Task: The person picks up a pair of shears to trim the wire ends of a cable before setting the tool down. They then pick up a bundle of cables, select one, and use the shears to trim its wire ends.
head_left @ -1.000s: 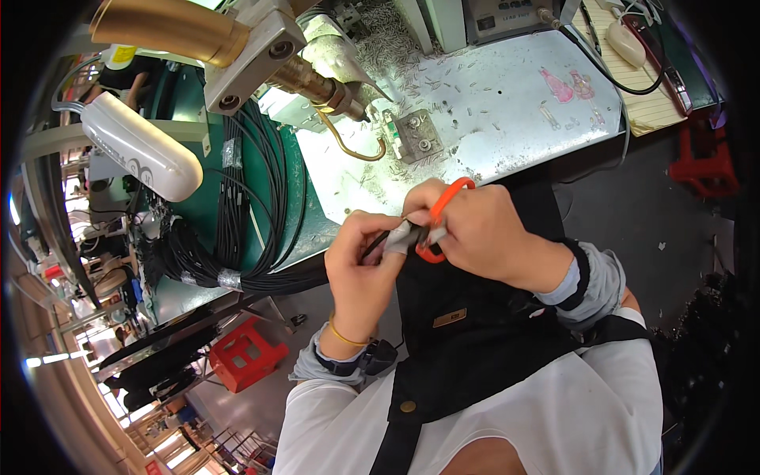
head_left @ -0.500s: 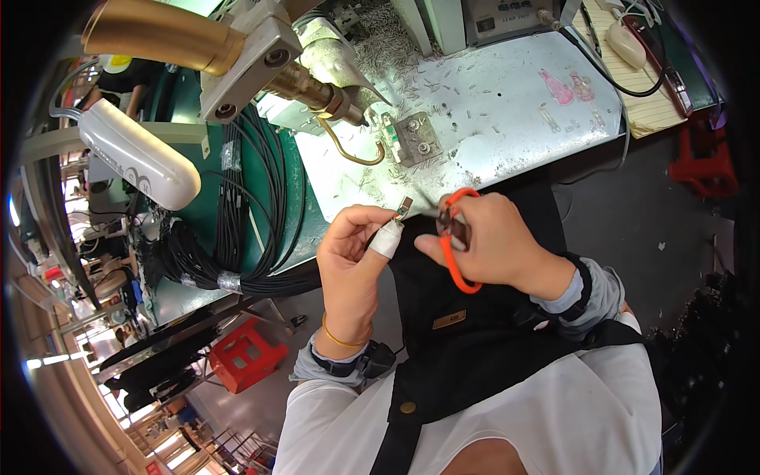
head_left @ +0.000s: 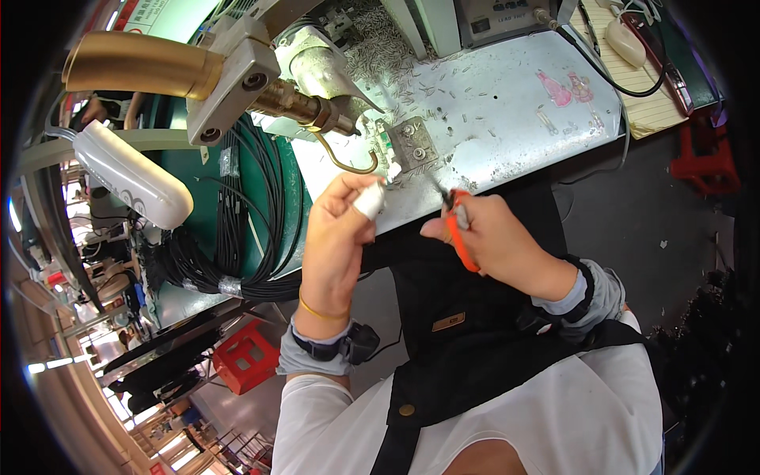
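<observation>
Left hand: the left hand (head_left: pixel 328 241) was raised beside the fixture, its fingers curled and its thumb brought close to the forefinger; whether anything was pinched between them could not be told.
Thumb cover: the left thumb was wrapped in a smooth white cover (head_left: pixel 370 199).
Right hand: the right hand (head_left: pixel 499 237) was closed around orange-handled cutters (head_left: pixel 459 240), with the thumb held out to the side.
Cutters: they were held near the front edge of the metal plate (head_left: pixel 514 119), their dark tips pointed away from the body and well apart from the left hand.
Fixture: a squarish grey metal block (head_left: pixel 412 154) was fitted with round bolts and surrounded by dusty residue.
Plate: its pale, flat surface was strewn with small metallic clippings (head_left: pixel 372 59), heaped most thickly toward the back.
Nozzle: a brass-coloured nozzle (head_left: pixel 336 120) was aimed toward the block, with a thin, hooked copper-toned tube (head_left: pixel 340 164) set below it.
Cables: glossy black cables (head_left: pixel 194 261) were looped in a coil and bound with clear wrap (head_left: pixel 229 285).
Paper: a rounded cream mouse (head_left: pixel 625 43) was rested on lined yellowish paper (head_left: pixel 645 111).
</observation>
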A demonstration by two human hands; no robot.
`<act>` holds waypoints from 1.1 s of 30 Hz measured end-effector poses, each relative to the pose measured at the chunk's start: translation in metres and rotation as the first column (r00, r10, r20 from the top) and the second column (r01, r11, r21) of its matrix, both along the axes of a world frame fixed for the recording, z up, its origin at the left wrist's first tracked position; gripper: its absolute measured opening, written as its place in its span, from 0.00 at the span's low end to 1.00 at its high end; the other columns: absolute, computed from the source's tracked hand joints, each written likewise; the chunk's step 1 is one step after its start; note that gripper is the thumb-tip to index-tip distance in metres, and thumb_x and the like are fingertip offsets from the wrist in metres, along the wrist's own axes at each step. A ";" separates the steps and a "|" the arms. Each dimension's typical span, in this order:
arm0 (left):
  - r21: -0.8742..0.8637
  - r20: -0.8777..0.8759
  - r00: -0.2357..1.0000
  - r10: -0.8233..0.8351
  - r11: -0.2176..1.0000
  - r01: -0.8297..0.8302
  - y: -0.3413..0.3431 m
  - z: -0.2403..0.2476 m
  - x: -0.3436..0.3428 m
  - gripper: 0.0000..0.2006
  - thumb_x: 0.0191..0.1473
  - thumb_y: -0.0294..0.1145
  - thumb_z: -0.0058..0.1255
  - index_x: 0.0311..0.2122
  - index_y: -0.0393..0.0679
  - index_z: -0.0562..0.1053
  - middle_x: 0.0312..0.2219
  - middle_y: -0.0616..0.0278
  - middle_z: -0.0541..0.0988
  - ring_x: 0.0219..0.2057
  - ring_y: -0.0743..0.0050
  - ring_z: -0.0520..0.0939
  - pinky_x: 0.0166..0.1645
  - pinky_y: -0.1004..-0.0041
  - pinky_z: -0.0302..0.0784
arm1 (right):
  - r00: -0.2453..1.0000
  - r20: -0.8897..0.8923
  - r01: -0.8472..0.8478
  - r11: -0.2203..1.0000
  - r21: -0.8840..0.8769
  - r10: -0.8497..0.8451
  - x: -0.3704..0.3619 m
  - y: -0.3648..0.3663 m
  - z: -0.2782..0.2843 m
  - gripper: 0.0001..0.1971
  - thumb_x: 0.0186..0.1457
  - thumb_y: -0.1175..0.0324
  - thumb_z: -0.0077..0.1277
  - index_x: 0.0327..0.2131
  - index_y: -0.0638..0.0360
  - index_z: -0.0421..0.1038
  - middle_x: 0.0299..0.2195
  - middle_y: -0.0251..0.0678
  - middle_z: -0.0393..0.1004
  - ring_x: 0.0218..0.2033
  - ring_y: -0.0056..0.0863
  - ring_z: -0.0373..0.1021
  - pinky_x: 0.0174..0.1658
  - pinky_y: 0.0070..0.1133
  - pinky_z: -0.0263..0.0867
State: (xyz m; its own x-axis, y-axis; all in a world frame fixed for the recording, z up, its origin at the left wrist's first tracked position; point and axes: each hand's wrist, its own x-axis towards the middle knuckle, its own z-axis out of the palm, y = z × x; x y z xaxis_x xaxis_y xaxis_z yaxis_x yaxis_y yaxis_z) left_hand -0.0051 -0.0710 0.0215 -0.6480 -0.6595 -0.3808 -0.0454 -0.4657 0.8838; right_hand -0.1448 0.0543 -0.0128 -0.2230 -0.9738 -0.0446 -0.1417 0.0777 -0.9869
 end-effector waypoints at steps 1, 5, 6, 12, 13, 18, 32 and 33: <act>0.026 -0.027 1.000 0.012 1.000 -0.011 -0.006 -0.002 -0.002 0.06 0.47 0.24 0.47 0.33 0.40 0.69 0.20 0.75 0.68 0.14 0.95 0.55 0.17 0.88 0.44 | 0.982 0.189 -0.001 0.997 0.072 -0.013 -0.004 -0.002 0.010 0.13 0.48 0.65 0.51 0.20 0.62 0.61 0.10 0.32 0.61 0.11 0.20 0.63 0.15 0.19 0.57; 0.081 -0.066 0.998 0.017 0.997 -0.012 -0.025 -0.009 -0.009 0.06 0.46 0.24 0.48 0.33 0.41 0.70 0.17 0.76 0.65 0.12 0.94 0.54 0.15 0.87 0.44 | 0.882 0.454 0.042 0.980 0.193 -0.128 -0.014 -0.025 0.033 0.12 0.50 0.65 0.48 0.22 0.62 0.61 0.10 0.29 0.59 0.11 0.15 0.61 0.14 0.16 0.55; 0.080 -0.065 0.998 0.018 0.997 -0.013 -0.027 -0.008 -0.011 0.06 0.46 0.24 0.48 0.33 0.41 0.70 0.17 0.76 0.65 0.12 0.94 0.54 0.15 0.87 0.44 | 0.911 0.374 0.117 0.979 0.164 -0.171 -0.015 -0.034 0.034 0.11 0.50 0.65 0.48 0.23 0.62 0.61 0.10 0.28 0.59 0.11 0.15 0.60 0.14 0.15 0.54; 0.104 -0.020 0.999 -0.029 0.994 0.031 -0.037 -0.005 -0.017 0.06 0.46 0.27 0.51 0.31 0.39 0.70 0.15 0.76 0.63 0.12 0.93 0.53 0.15 0.87 0.43 | 0.959 0.253 0.111 0.990 0.086 -0.129 -0.025 -0.065 0.023 0.09 0.51 0.67 0.45 0.25 0.64 0.62 0.12 0.26 0.59 0.10 0.14 0.57 0.14 0.14 0.53; 0.121 -0.039 0.998 -0.053 0.991 0.058 -0.040 -0.005 -0.016 0.07 0.46 0.28 0.51 0.31 0.39 0.70 0.15 0.76 0.63 0.12 0.93 0.53 0.15 0.87 0.43 | 0.963 0.243 0.104 0.992 0.076 -0.120 -0.026 -0.066 0.022 0.08 0.52 0.68 0.44 0.26 0.64 0.62 0.12 0.26 0.59 0.10 0.13 0.57 0.14 0.14 0.53; 0.117 -0.091 0.990 -0.106 0.986 0.116 -0.045 -0.008 -0.012 0.09 0.45 0.30 0.53 0.31 0.37 0.70 0.15 0.76 0.63 0.12 0.92 0.53 0.15 0.86 0.44 | 0.974 0.197 0.110 0.994 0.008 -0.110 -0.025 -0.069 0.015 0.06 0.52 0.70 0.43 0.28 0.65 0.63 0.13 0.26 0.60 0.12 0.12 0.57 0.15 0.13 0.53; -0.056 0.030 1.000 -0.001 0.998 0.003 -0.036 -0.006 -0.009 0.10 0.45 0.29 0.52 0.32 0.34 0.70 0.18 0.70 0.68 0.13 0.91 0.58 0.16 0.86 0.48 | 0.982 0.157 0.111 0.994 -0.014 -0.107 -0.022 -0.068 0.012 0.06 0.51 0.71 0.44 0.28 0.65 0.63 0.14 0.25 0.60 0.13 0.10 0.55 0.16 0.12 0.52; -0.062 0.053 0.999 -0.008 0.998 0.011 -0.036 -0.005 -0.008 0.09 0.45 0.27 0.51 0.33 0.35 0.70 0.18 0.70 0.69 0.13 0.91 0.58 0.16 0.86 0.48 | 0.982 0.159 0.110 0.994 -0.014 -0.106 -0.022 -0.068 0.012 0.06 0.51 0.71 0.45 0.28 0.64 0.63 0.14 0.25 0.60 0.13 0.10 0.55 0.16 0.12 0.52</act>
State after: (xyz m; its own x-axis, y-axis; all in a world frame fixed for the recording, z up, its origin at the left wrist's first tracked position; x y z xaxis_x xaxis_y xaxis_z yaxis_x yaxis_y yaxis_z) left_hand -0.0134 -0.1068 0.0165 -0.6346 -0.6769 -0.3730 -0.0963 -0.4096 0.9072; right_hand -0.1668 -0.0138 -0.0006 -0.3186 -0.9456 -0.0654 0.0239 0.0610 -0.9979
